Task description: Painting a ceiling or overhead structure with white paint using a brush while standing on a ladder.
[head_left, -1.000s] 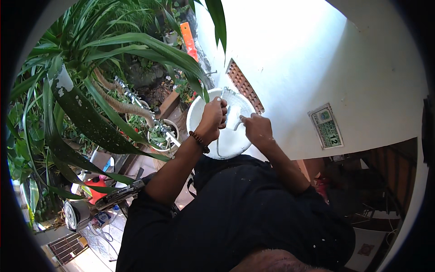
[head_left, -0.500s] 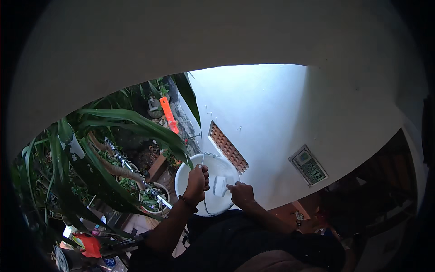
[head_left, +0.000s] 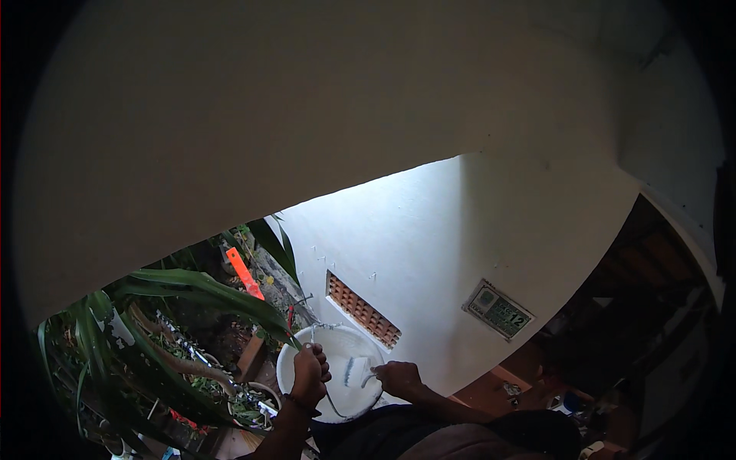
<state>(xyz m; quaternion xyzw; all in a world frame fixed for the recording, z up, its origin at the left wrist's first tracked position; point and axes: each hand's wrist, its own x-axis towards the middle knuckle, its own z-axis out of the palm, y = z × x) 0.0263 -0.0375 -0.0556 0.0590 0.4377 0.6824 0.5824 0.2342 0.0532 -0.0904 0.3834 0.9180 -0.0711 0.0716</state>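
At left, a pale pot (head_left: 270, 390) holds leafy plants. Your left hand (head_left: 310, 376) is clenched on the wire handle (head_left: 334, 404) of a white bucket (head_left: 342, 340), best held level; its white contents' depth can't be told. Across its mouth, your right hand (head_left: 398, 379) grips a white, flat-headed tool (head_left: 355, 372), perhaps a brush; angle it inward against drips.
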